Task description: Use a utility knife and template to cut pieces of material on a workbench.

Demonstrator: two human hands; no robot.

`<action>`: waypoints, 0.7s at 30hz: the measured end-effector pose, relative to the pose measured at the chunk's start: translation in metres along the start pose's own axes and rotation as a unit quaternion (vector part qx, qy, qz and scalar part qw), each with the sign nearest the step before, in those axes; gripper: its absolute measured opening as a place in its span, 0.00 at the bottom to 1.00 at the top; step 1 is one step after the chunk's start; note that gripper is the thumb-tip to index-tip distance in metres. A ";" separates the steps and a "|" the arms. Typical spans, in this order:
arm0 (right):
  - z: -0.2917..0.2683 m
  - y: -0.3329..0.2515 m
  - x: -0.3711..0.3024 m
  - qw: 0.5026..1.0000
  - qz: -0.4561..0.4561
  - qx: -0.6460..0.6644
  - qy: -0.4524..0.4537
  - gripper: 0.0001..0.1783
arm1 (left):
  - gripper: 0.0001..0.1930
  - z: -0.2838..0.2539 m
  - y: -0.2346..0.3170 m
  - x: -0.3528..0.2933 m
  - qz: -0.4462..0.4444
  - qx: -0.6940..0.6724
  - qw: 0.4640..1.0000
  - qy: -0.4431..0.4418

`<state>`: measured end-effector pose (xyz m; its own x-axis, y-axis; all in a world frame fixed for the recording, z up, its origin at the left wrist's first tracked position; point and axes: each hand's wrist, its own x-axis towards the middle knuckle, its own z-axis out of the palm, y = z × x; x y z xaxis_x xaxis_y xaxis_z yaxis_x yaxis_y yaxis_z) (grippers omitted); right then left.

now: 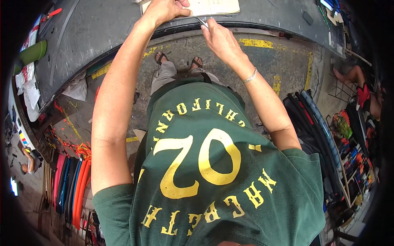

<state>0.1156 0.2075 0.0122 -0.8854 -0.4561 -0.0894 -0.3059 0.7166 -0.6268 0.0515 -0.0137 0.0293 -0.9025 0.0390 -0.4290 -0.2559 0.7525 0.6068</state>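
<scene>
A cream, flat stack with a dark near edge (219, 7), like a pad or thick sheets, lies at the near edge of the dark worktable (111, 26). My left hand (166, 10) rests at its near left corner, fingers bent and bunched together. Whether something is pinched there is hidden. Just to the right, my right hand (219, 39) is closed around a slim silver tool (200, 20), its tip pointing toward my left fingertips at the edge of the stack. Most of that tool is covered by my fingers, so its kind does not show.
A small dark block (307, 18) sits on the table's right side. A green roll (33, 52) and clear plastic (30, 92) lie at the left. Rolls of coloured material (74, 188) stand lower left; dark rolls (312, 119) stand at the right. Another person's leg (355, 76) shows far right.
</scene>
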 end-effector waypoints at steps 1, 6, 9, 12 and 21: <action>0.001 0.000 0.000 1.000 -0.004 -0.001 0.001 0.14 | 0.14 0.001 -0.001 0.000 0.005 -0.010 1.000 0.000; 0.001 -0.001 0.000 1.000 -0.006 -0.007 -0.002 0.14 | 0.14 0.000 -0.001 0.000 0.006 -0.001 1.000 0.002; 0.003 -0.001 0.001 0.999 -0.030 -0.015 0.013 0.14 | 0.14 0.000 -0.003 0.000 0.011 -0.005 1.000 0.003; 0.000 -0.005 0.003 0.999 -0.025 -0.025 0.001 0.14 | 0.13 0.000 -0.005 -0.001 0.010 -0.014 1.000 0.000; 0.000 -0.013 0.006 0.999 -0.016 -0.046 -0.024 0.14 | 0.12 -0.004 -0.009 -0.005 0.015 -0.038 0.999 -0.001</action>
<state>0.1138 0.1958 0.0197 -0.8578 -0.5026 -0.1078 -0.3666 0.7452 -0.5571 0.0565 -0.0239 0.0286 -0.9097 0.0613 -0.4107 -0.2546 0.6989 0.6683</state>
